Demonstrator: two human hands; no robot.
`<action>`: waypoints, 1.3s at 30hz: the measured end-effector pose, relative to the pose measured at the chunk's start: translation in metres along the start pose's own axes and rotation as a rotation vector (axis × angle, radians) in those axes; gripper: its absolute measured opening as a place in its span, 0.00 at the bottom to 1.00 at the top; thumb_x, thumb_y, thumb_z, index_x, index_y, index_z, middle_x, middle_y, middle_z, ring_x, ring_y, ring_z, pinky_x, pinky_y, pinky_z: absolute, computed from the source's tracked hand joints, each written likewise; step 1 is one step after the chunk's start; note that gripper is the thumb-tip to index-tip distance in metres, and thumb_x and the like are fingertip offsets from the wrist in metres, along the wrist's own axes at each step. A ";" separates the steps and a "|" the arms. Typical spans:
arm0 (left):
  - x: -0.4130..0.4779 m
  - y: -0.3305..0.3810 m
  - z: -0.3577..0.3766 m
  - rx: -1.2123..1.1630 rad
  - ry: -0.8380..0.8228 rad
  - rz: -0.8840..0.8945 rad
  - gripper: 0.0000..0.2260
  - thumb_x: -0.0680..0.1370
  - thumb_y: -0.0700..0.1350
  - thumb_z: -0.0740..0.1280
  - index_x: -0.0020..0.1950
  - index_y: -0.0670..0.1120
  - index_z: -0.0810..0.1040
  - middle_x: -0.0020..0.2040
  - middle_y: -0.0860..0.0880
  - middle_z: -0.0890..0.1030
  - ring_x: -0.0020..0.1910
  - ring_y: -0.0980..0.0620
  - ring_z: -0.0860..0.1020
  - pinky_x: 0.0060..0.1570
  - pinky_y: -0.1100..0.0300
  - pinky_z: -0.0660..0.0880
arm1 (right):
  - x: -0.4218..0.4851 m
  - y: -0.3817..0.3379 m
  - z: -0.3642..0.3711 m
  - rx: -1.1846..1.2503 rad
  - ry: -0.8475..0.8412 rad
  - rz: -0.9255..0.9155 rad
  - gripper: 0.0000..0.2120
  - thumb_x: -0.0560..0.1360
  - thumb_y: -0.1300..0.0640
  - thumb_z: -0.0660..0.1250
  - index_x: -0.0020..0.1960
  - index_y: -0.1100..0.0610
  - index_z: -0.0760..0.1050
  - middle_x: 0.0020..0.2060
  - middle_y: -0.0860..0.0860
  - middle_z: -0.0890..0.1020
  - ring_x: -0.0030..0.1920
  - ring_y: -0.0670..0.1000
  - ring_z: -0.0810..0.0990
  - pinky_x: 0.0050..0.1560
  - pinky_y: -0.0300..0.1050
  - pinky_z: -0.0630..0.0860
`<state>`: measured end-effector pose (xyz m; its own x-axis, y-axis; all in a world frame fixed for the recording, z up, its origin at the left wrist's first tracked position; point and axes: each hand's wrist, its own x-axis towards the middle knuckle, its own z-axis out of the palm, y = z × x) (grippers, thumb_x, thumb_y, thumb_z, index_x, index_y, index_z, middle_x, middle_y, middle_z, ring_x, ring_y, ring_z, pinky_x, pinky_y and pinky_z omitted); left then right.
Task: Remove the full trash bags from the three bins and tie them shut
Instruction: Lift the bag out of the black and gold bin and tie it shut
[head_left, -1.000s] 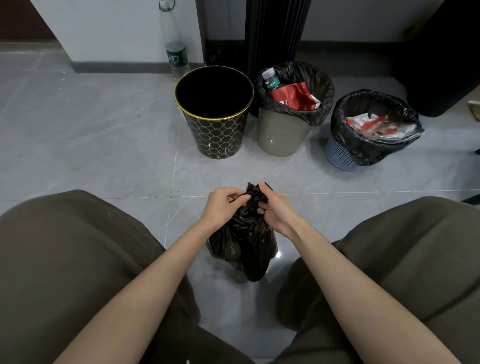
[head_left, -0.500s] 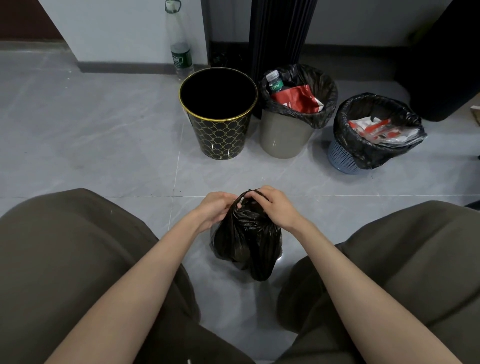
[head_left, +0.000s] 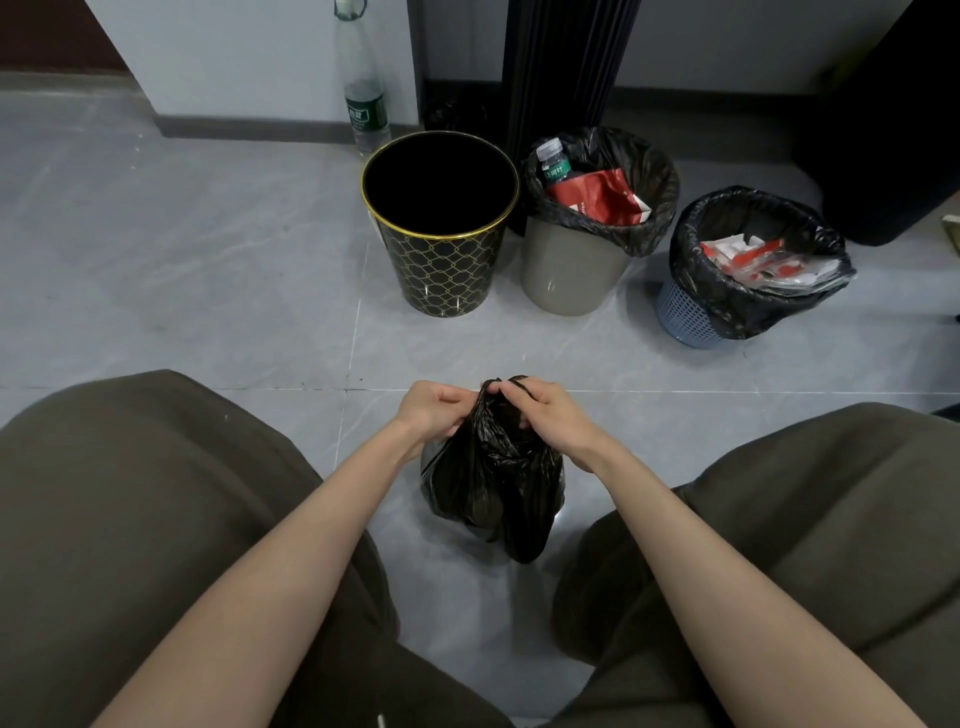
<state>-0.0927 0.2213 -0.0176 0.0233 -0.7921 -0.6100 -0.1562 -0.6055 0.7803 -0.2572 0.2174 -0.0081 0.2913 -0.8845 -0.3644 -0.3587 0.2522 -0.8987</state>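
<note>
A full black trash bag (head_left: 493, 483) stands on the floor between my knees. My left hand (head_left: 434, 413) and my right hand (head_left: 550, 415) both pinch its gathered top, fingertips meeting at the neck. Beyond it stand three bins. The black bin with gold pattern (head_left: 441, 260) has no bag in it. The grey bin (head_left: 571, 270) holds a black liner with a bottle and a red packet. The blue mesh bin (head_left: 685, 317) at the right holds a black liner with white and red wrappers.
A clear plastic bottle (head_left: 363, 88) stands against the wall behind the patterned bin. A dark ribbed column (head_left: 561, 62) rises behind the grey bin. A large dark object (head_left: 893, 119) fills the right back corner. My knees in olive trousers flank the bag.
Both hands stayed on the bag's top and shifted their fingers around the neck, coming closer together. The bag has sagged a little wider on the floor.
</note>
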 end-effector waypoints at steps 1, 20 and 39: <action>0.002 0.000 0.000 0.044 0.059 0.026 0.08 0.75 0.42 0.70 0.50 0.39 0.83 0.28 0.51 0.80 0.23 0.60 0.73 0.28 0.68 0.73 | -0.001 0.001 -0.001 0.005 0.000 -0.010 0.13 0.81 0.54 0.59 0.56 0.56 0.81 0.54 0.56 0.78 0.41 0.42 0.75 0.42 0.29 0.73; 0.000 0.002 0.001 -0.474 0.070 0.057 0.09 0.81 0.32 0.52 0.44 0.44 0.64 0.51 0.41 0.79 0.52 0.46 0.78 0.59 0.54 0.73 | -0.007 0.004 -0.006 0.597 0.144 0.209 0.16 0.83 0.56 0.52 0.49 0.61 0.77 0.49 0.56 0.85 0.50 0.51 0.83 0.55 0.42 0.76; 0.012 -0.017 0.009 0.154 0.121 0.298 0.07 0.82 0.39 0.51 0.48 0.46 0.66 0.34 0.51 0.68 0.32 0.55 0.65 0.34 0.59 0.63 | 0.000 0.015 -0.001 0.880 0.436 0.384 0.14 0.84 0.57 0.48 0.40 0.57 0.61 0.17 0.49 0.61 0.18 0.48 0.69 0.47 0.49 0.76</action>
<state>-0.0987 0.2222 -0.0393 0.0695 -0.9410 -0.3312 -0.3210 -0.3355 0.8857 -0.2636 0.2214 -0.0217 -0.1117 -0.7054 -0.6999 0.4620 0.5867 -0.6651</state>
